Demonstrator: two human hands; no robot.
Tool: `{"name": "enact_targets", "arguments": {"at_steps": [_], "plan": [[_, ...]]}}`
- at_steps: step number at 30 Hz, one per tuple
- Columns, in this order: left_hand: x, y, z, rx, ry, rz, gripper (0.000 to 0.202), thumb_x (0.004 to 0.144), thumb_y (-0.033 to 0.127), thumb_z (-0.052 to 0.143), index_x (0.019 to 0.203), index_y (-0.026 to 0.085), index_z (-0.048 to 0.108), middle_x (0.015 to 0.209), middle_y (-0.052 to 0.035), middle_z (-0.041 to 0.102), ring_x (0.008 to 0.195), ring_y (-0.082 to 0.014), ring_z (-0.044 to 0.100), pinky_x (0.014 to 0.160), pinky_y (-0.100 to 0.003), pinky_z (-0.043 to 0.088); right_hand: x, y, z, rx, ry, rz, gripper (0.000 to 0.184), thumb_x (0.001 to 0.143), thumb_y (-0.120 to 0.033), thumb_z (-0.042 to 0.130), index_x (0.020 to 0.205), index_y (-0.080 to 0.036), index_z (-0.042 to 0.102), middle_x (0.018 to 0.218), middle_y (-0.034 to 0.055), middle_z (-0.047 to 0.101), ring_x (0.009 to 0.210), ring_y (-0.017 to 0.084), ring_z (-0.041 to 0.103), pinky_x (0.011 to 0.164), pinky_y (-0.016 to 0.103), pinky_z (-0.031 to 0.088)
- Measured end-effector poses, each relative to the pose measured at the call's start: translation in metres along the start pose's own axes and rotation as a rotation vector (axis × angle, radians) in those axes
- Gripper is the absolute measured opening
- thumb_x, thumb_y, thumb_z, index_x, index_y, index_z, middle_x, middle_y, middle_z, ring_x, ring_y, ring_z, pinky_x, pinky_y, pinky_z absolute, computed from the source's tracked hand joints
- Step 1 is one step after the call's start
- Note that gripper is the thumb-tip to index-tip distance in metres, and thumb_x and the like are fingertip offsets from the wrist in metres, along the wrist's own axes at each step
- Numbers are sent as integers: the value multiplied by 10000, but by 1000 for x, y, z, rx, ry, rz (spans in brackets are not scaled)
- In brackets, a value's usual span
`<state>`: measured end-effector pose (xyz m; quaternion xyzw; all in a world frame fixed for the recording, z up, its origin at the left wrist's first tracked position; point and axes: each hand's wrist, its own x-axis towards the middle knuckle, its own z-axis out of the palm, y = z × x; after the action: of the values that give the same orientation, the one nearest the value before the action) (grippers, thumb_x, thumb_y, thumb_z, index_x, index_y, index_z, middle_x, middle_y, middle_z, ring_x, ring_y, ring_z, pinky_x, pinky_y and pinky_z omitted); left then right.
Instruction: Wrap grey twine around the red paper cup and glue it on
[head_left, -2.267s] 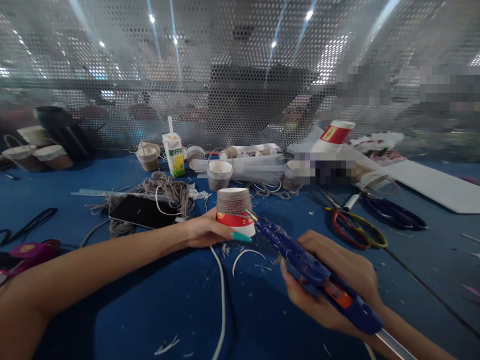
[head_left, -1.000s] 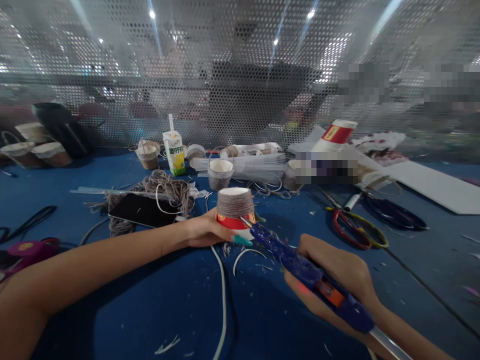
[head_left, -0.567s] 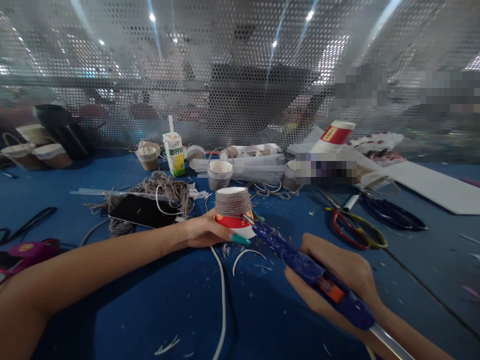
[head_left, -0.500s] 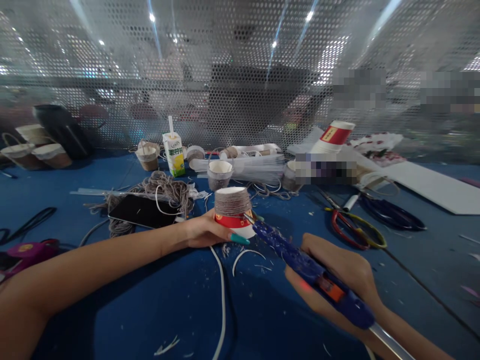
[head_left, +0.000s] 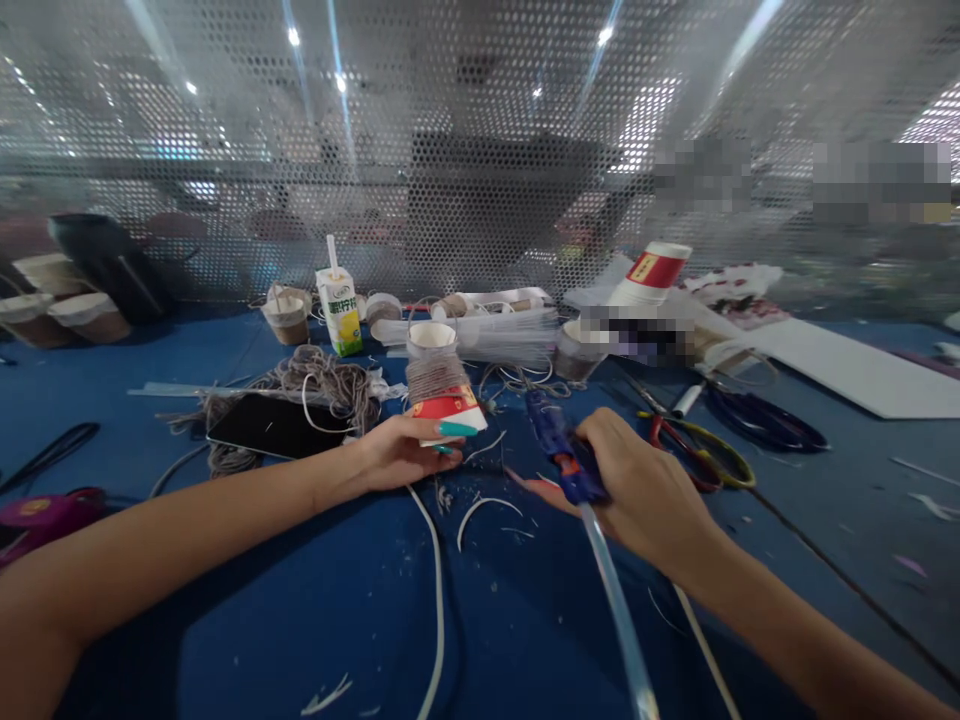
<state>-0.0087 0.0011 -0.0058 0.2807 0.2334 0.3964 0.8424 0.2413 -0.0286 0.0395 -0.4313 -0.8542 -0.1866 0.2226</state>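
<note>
The blue table point(head_left: 300, 620) fills the view, with a perforated screen point(head_left: 480, 150) standing behind the paper cup point(head_left: 439, 395), the landmark for everything here. The cup is upside down and tilted, its upper half wound with twine and a red band below that.

The left hand point(head_left: 394, 452) pinches the cup's lower rim, thumb on the near side, so the cup sits at the fingertips rather than in the palm.

Just right of the cup, not touching it, the right hand point(head_left: 645, 490) is closed around a blue glue gun point(head_left: 555, 440). Its nozzle points away and a clear glue stick point(head_left: 615, 610) trails out of its near end.

A phone point(head_left: 274, 425) lies left of the cup beside a twine tangle point(head_left: 322, 375). Scissors point(head_left: 701, 450) lie well to the cup's right, and a drink carton point(head_left: 337, 310) stands behind it to the left.
</note>
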Motion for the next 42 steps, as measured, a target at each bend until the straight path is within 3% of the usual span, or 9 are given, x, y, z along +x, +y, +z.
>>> {"name": "enact_targets", "arguments": {"at_steps": [3, 6, 11, 14, 17, 25, 29, 33, 42], "plan": [[0, -1, 2, 21, -6, -2, 406, 486, 103, 835, 863, 120, 685, 753, -33, 701, 719, -124, 611, 759, -279, 434, -1, 6, 7, -6, -125, 86, 443, 747, -570, 637, 796, -232, 355, 764, 14, 487, 535, 170, 562, 434, 266, 391], [1, -3, 5, 41, -27, 7, 465, 460, 90, 847, 891, 134, 677, 771, -15, 699, 709, -109, 604, 738, -267, 425, -7, 9, 10, 84, -213, 101, 447, 701, -510, 725, 827, -212, 416, 803, 24, 516, 610, 182, 587, 494, 279, 452], [1, -3, 4, 110, -38, -17, 499, 453, 101, 856, 917, 150, 677, 819, -10, 701, 768, -119, 614, 761, -270, 420, -7, 0, -4, 164, -71, -55, 513, 729, -497, 712, 1069, -182, 491, 1087, 144, 586, 1022, 322, 558, 808, 448, 495], [0, -3, 2, 132, -74, -48, 490, 479, 91, 841, 940, 150, 687, 856, -23, 705, 808, -134, 620, 791, -283, 417, -5, -9, -16, 331, -60, -191, 412, 805, -302, 627, 1168, -211, 455, 1275, 152, 541, 1172, 313, 502, 921, 475, 442], [0, -3, 0, 153, -135, -73, 431, 519, 97, 819, 932, 136, 701, 859, -43, 710, 815, -146, 626, 818, -294, 415, -6, -16, -21, 565, -45, -234, 361, 769, -147, 528, 1108, -255, 465, 1276, 110, 575, 1145, 271, 534, 920, 451, 446], [0, -4, -1, 236, -258, -56, 463, 504, 149, 826, 951, 150, 705, 872, -41, 729, 824, -158, 647, 887, -320, 420, -11, -21, -12, 757, -124, -268, 275, 768, -151, 499, 1022, -255, 492, 1322, 75, 594, 1103, 235, 522, 873, 404, 478], [0, -4, 0, 244, -259, -51, 460, 514, 151, 826, 955, 148, 697, 887, -49, 729, 845, -163, 649, 890, -319, 423, -15, -20, -12, 779, -14, -206, 225, 742, -171, 513, 951, -255, 506, 1214, 77, 653, 941, 244, 571, 791, 417, 472], [0, -4, 2, 243, -262, -37, 440, 511, 140, 822, 931, 147, 689, 844, -45, 725, 818, -160, 653, 872, -313, 436, -18, -24, -17, 792, 99, -83, 237, 751, -188, 500, 977, -258, 513, 1190, 84, 645, 977, 271, 589, 817, 451, 457], [-1, -5, 3, 267, -308, -45, 465, 516, 109, 803, 964, 149, 684, 881, -53, 724, 861, -177, 654, 907, -340, 423, -17, -25, -16, 814, -214, -246, 253, 787, -219, 508, 1036, -263, 514, 1392, 61, 542, 1088, 247, 515, 866, 421, 472]]}}
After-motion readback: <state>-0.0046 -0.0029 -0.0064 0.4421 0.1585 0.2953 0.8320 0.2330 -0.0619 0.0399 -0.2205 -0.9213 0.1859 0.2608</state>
